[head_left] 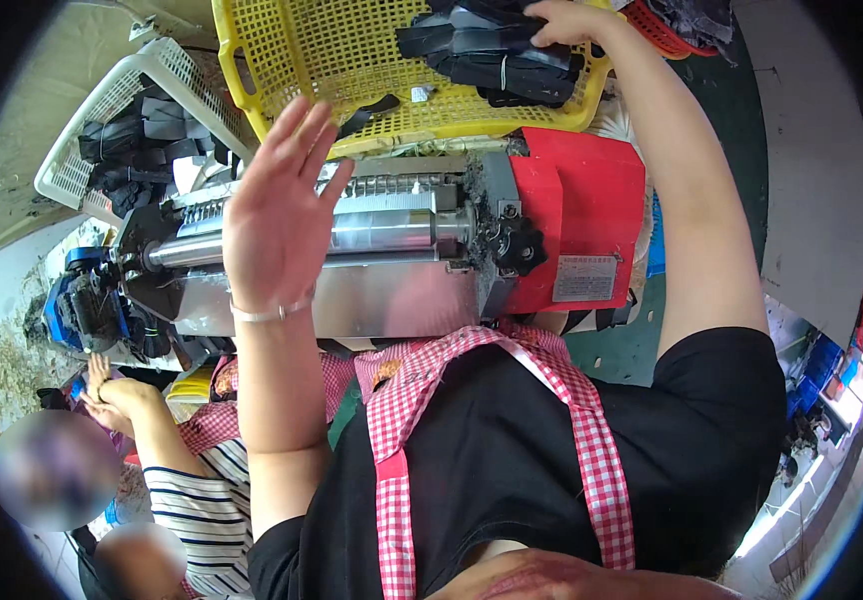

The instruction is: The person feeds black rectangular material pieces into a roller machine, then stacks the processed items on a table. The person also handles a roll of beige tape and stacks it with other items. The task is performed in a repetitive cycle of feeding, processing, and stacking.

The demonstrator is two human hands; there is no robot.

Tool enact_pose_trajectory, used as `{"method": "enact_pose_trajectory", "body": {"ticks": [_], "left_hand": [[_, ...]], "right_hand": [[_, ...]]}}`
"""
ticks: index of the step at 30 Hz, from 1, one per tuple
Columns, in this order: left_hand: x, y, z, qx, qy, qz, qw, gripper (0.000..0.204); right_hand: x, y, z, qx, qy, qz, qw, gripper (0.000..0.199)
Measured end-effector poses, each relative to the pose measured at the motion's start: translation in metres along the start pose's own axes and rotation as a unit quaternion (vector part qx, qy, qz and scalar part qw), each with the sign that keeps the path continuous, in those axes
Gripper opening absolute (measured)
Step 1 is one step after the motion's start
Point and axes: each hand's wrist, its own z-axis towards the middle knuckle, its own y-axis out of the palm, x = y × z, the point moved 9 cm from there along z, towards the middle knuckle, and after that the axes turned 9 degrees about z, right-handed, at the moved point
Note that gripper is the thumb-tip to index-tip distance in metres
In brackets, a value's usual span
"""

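My left hand (280, 215) is raised above the metal rollers (382, 232) of a machine, flat and open, fingers stretched and nothing in them. A bracelet circles that wrist. My right arm reaches far forward, and my right hand (570, 22) closes its thumb and fingers on a bundle of black strips (487, 45). Several such bundles lie piled in a yellow plastic basket (322, 50) behind the machine. A thin band ties one of them. The right fingertips are partly lost among the dark strips.
The machine has a red end cover (592, 215) and a black knob (520, 247). A white basket (62, 170) with more black strips stands at the left. Far right is a red basket (657, 30). A co-worker's striped sleeve (197, 505) and hands are at lower left.
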Motion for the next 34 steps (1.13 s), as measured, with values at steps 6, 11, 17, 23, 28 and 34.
{"method": "enact_pose_trajectory", "body": {"ticks": [6,11,17,23,28,34], "left_hand": [[-0.013,-0.056,-0.062,-0.003,0.006,-0.096,0.995,0.05],[-0.011,-0.086,-0.11,0.019,0.043,-0.085,0.995,0.048],[-0.018,-0.078,-0.126,-0.027,0.048,-0.047,0.997,0.04],[-0.037,-0.117,-0.153,0.033,0.063,-0.063,0.995,0.04],[-0.042,-0.117,-0.151,0.049,0.062,0.009,0.997,0.039],[-0.089,-0.123,-0.137,0.107,0.006,0.108,0.988,0.033]], "right_hand": [[-0.078,-0.062,-0.073,0.081,0.219,-0.137,0.963,0.051],[-0.22,-0.033,-0.054,0.158,-0.024,-0.145,0.976,0.023],[-0.252,0.158,0.065,0.031,-0.299,-0.107,0.948,0.068],[-0.275,0.123,0.043,-0.091,-0.249,0.009,0.964,0.046],[-0.207,-0.024,-0.05,0.15,-0.084,-0.237,0.956,0.037],[-0.122,0.041,-0.061,0.119,-0.069,-0.036,0.99,0.09]]}}
